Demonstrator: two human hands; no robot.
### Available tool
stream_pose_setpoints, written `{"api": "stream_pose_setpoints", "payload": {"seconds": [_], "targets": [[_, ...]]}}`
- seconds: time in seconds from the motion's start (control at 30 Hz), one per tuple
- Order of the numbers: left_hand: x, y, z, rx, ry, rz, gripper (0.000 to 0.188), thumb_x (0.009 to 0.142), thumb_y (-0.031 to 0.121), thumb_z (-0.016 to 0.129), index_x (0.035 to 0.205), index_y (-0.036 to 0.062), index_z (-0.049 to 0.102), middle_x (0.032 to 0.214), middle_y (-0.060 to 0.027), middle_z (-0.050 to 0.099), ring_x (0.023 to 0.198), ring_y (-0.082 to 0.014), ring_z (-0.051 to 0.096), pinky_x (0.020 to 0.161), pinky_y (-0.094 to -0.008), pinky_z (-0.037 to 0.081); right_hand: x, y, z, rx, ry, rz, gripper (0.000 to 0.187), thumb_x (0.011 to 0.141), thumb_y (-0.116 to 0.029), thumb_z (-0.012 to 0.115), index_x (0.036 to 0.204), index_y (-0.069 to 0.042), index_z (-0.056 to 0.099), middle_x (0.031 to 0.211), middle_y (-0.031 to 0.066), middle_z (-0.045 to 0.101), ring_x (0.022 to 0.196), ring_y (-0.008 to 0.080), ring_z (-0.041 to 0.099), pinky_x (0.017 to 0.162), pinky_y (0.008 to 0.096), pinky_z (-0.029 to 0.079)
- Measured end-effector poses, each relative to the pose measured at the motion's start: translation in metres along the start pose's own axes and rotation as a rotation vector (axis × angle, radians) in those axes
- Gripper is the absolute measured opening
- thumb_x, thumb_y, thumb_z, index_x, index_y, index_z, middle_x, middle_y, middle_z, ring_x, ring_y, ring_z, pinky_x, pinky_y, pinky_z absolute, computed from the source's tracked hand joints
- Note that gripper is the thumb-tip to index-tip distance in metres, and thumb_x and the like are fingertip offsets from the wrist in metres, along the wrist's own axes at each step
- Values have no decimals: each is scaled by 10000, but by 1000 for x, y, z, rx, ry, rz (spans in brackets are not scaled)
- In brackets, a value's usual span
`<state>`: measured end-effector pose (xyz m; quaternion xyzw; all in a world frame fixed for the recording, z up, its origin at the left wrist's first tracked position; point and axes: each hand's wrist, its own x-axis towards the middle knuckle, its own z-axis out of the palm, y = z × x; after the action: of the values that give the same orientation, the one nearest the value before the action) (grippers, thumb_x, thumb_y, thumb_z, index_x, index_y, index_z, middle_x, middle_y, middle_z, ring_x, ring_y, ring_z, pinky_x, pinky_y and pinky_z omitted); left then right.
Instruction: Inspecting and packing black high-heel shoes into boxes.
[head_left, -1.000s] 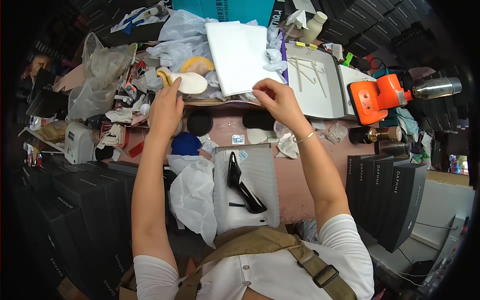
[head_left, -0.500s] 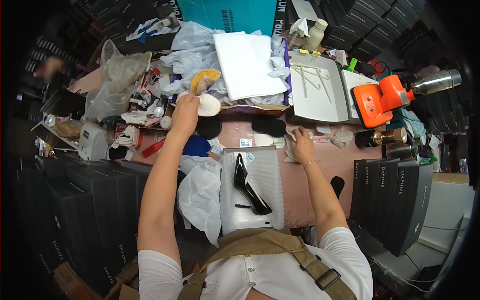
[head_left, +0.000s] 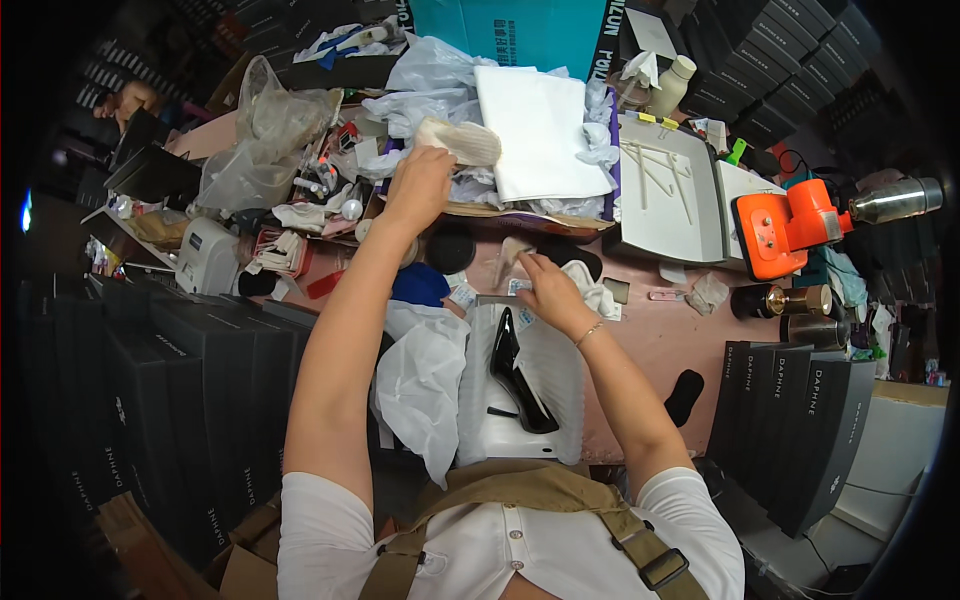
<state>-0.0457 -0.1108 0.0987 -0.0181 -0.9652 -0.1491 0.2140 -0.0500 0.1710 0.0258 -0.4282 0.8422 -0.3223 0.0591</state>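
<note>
My left hand (head_left: pixel 422 182) is closed on the near end of a cream, ribbed pad (head_left: pixel 470 142), raised over the front edge of the box of crumpled wrap. My right hand (head_left: pixel 552 292) reaches over the table just beyond the shoe, its fingers closed on a small, blurred beige piece (head_left: pixel 511 260). Beside that hand lies a crumpled white cloth (head_left: pixel 592 290). A glossy black high-heeled shoe (head_left: pixel 522 385) lies on its side in a tray lined with white foam wrap (head_left: pixel 562 400), between my forearms.
White tissue (head_left: pixel 425 390) hangs left of the tray. A box of crumpled wrap (head_left: pixel 540 212) with folded white sheets (head_left: pixel 540 130) stands behind. An orange device (head_left: pixel 765 225) sits at the right. Black shoeboxes (head_left: pixel 790 420) are stacked on both sides.
My left hand has lifted the cream pad up and to the right. My right hand has left the white cloth and moved left to the beige piece. The view has shifted slightly.
</note>
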Motion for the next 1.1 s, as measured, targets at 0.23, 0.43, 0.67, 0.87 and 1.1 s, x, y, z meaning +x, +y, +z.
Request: {"api": "stream_pose_setpoints", "payload": {"seconds": [0.23, 0.43, 0.67, 0.87, 1.1], "targets": [[-108, 106, -100, -598, -245, -361, 222, 856, 76, 597, 1065, 15, 639, 1005, -108, 643, 872, -176, 627, 726, -285, 496, -78, -45, -37, 294, -340, 387, 409, 819, -260, 680, 1093, 31, 598, 959, 198, 635, 846, 362, 621, 745, 417, 491], [-320, 126, 18, -736, -203, -929, 346, 879, 145, 615, 1190, 2, 563, 1108, -150, 602, 974, -214, 608, 795, -301, 504, -151, -78, 30, 188, -408, 436, 456, 718, -255, 735, 1006, 4, 496, 934, 225, 616, 873, 395, 600, 758, 434, 477], [-275, 191, -47, -1148, 130, -837, 488, 917, 249, 602, 1325, 37, 439, 1256, -131, 540, 1123, -235, 553, 982, -350, 408, -145, -142, -35, 467, -114, 366, 494, 710, -159, 712, 1128, -56, 470, 840, 177, 584, 757, 337, 593, 691, 383, 475], [-270, 216, -41, -1906, 85, -1111, 474, 900, 344, 617, 1231, 63, 428, 1186, -100, 525, 1078, -180, 530, 900, -330, 443, -154, -197, -29, 738, -64, 189, 316, 884, -207, 621, 1116, -22, 511, 789, 124, 606, 655, 198, 576, 596, 320, 455], [-287, 190, -73, -1974, -240, -1135, 718, 841, 619, 562, 1247, 35, 459, 1081, -127, 573, 981, -251, 600, 827, -384, 506, -139, -134, -109, 32, 88, -33, 169, 890, -186, 570, 953, -33, 604, 857, 211, 620, 791, 401, 596, 670, 465, 467]]}}
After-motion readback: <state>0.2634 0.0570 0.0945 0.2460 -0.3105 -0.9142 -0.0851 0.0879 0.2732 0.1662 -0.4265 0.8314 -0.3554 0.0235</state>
